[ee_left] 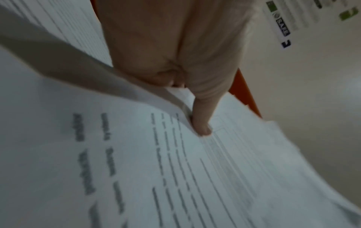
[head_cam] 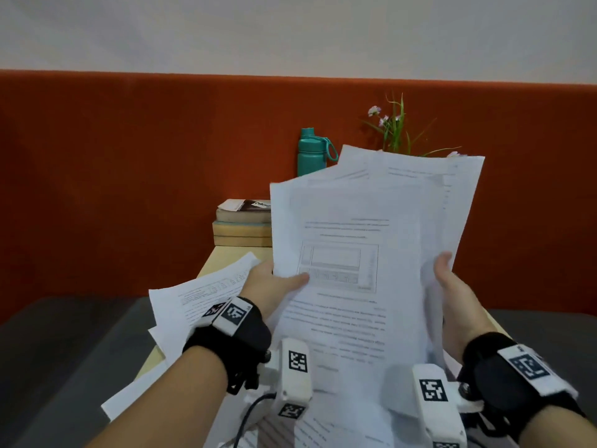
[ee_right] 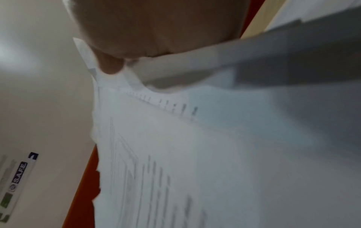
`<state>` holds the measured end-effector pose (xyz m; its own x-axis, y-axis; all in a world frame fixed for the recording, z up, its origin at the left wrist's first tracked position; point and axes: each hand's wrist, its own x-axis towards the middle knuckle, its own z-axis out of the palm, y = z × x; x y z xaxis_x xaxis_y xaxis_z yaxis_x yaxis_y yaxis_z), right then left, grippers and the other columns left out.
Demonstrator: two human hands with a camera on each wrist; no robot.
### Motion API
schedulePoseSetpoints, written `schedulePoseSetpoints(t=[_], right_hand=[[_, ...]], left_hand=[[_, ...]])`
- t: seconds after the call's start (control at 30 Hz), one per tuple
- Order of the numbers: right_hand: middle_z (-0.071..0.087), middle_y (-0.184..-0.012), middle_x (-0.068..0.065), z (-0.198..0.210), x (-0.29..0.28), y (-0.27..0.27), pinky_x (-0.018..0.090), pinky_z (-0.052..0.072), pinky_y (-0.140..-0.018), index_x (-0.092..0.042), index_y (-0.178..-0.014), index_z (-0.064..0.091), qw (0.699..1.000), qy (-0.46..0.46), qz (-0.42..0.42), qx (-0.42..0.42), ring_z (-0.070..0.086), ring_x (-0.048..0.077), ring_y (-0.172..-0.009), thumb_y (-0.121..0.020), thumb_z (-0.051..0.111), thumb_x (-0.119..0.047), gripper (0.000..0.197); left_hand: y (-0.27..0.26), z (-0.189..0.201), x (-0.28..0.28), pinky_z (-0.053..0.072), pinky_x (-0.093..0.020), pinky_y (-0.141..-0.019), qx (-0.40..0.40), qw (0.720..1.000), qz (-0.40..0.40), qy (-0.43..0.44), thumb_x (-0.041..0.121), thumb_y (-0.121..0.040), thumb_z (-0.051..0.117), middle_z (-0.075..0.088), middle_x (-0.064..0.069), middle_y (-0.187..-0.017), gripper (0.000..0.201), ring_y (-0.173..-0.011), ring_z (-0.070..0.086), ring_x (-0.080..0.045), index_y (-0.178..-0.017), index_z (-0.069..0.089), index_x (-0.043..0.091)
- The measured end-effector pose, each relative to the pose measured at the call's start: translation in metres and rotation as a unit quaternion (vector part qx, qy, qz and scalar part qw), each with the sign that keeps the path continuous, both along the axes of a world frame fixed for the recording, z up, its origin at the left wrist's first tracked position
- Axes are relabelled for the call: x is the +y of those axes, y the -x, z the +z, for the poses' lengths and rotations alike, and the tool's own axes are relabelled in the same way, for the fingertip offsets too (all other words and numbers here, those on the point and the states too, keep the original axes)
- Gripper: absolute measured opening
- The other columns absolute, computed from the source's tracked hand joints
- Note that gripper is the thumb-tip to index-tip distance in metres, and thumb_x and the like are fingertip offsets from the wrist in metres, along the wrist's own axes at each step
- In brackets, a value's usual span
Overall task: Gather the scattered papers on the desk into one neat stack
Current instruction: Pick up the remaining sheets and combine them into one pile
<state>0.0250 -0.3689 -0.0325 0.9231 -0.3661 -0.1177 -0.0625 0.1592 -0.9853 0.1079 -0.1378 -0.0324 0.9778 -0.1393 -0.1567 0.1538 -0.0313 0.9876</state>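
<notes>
I hold an uneven bundle of printed papers upright above the desk, its sheets fanned out at the top. My left hand pinches its left edge, thumb on the front sheet and fingers behind. My right hand grips the right edge. In the left wrist view the thumb presses on the front sheet. The right wrist view shows the hand at the edge of the blurred sheets. More loose sheets lie on the desk under my left wrist, and others at the near edge.
The light wooden desk runs up to an orange partition. At its far end stand a teal bottle, a stack of books and a flowering plant. A sheet hangs over the desk's left edge.
</notes>
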Motion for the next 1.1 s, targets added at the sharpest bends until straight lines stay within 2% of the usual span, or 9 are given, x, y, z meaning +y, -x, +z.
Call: schedulePoseSetpoints(t=[0.2,0.3,0.37,0.43,0.6,0.7,0.83,1.0,1.1], right_hand=[[0.069,-0.115,0.008,0.011,0.001,0.003,0.04,0.049,-0.09,-0.014,-0.129,0.056,0.99,0.141,0.009,-0.005,0.067,0.025,-0.1,-0.089,0.061,-0.008,0.04],[0.067,-0.115,0.007,0.014,-0.009,0.01,0.033,0.044,-0.086,-0.01,-0.133,0.054,0.991,0.131,-0.025,0.007,0.064,0.015,-0.093,-0.088,0.061,-0.005,0.045],[0.067,-0.118,0.011,0.012,-0.01,0.014,0.036,0.044,-0.088,-0.008,-0.133,0.054,0.991,0.127,-0.031,0.019,0.064,0.017,-0.093,-0.087,0.062,-0.005,0.046],[0.066,-0.119,0.015,0.009,-0.01,0.017,0.037,0.045,-0.089,-0.006,-0.132,0.054,0.991,0.123,-0.034,0.028,0.064,0.02,-0.093,-0.087,0.062,-0.004,0.046],[0.068,-0.112,0.016,0.009,0.003,0.012,0.038,0.047,-0.084,-0.004,-0.132,0.054,0.994,0.104,-0.026,0.019,0.064,0.021,-0.086,-0.087,0.061,-0.001,0.045],[0.073,-0.104,0.006,0.011,0.008,0.011,0.044,0.045,-0.096,-0.009,-0.133,0.054,0.994,0.103,-0.024,0.005,0.066,0.025,-0.094,-0.085,0.064,-0.004,0.049],[0.074,-0.108,0.003,0.007,0.006,0.009,0.049,0.045,-0.098,-0.019,-0.129,0.058,0.996,0.091,-0.021,-0.011,0.069,0.026,-0.097,-0.037,0.089,-0.044,0.1],[0.072,-0.11,0.004,0.004,0.008,0.009,0.051,0.041,-0.103,-0.013,-0.129,0.057,0.997,0.083,-0.008,0.001,0.066,0.029,-0.1,-0.073,0.072,-0.007,0.058],[0.068,-0.118,0.013,0.002,0.006,0.008,0.052,0.041,-0.103,-0.009,-0.131,0.055,0.996,0.082,-0.017,0.012,0.064,0.034,-0.104,-0.085,0.062,-0.001,0.048]], left_hand=[[0.005,0.015,0.0,0.049,-0.043,-0.099,-0.044,0.975,0.01,-0.217,0.046,-0.085,0.063,0.063,-0.02,-0.129,0.06,-0.117,0.06,-0.037,-0.124,0.059,0.001],[0.001,0.019,0.051,0.034,-0.046,-0.112,0.063,0.859,0.032,-0.507,0.065,-0.085,0.049,0.029,-0.021,-0.155,0.095,-0.14,0.034,-0.039,-0.15,0.023,0.002],[0.002,0.011,0.09,0.034,-0.038,-0.109,0.089,0.776,0.013,-0.625,0.063,-0.089,0.043,0.035,-0.016,-0.153,0.084,-0.139,0.035,-0.033,-0.147,0.031,0.005],[0.007,-0.003,0.109,0.04,-0.031,-0.095,0.072,0.762,-0.039,-0.643,0.057,-0.093,0.044,0.055,-0.012,-0.14,0.065,-0.128,0.051,-0.028,-0.134,0.053,0.007],[0.01,-0.026,0.119,0.041,-0.041,-0.103,0.09,0.802,0.077,-0.586,0.057,-0.069,0.067,0.048,-0.014,-0.14,0.083,-0.128,0.046,-0.033,-0.133,0.045,0.01],[0.007,-0.022,0.113,0.04,-0.049,-0.103,0.012,0.822,0.114,-0.557,0.027,-0.079,0.067,0.048,-0.014,-0.129,0.049,-0.123,0.044,-0.037,-0.122,0.047,0.016],[0.003,-0.012,0.113,0.048,-0.033,-0.072,-0.124,0.9,0.191,-0.371,0.0,-0.083,0.054,0.063,-0.008,-0.102,0.018,-0.096,0.059,-0.029,-0.097,0.06,0.01],[0.003,-0.035,0.119,0.052,-0.047,-0.097,0.096,0.983,0.11,-0.111,0.012,-0.065,0.082,0.07,-0.014,-0.116,0.056,-0.103,0.068,-0.032,-0.118,0.065,0.003],[0.0,-0.037,0.119,0.054,-0.05,-0.092,0.004,0.979,0.178,-0.096,0.021,-0.059,0.073,0.076,-0.009,-0.106,0.051,-0.097,0.071,-0.03,-0.108,0.071,0.008]])
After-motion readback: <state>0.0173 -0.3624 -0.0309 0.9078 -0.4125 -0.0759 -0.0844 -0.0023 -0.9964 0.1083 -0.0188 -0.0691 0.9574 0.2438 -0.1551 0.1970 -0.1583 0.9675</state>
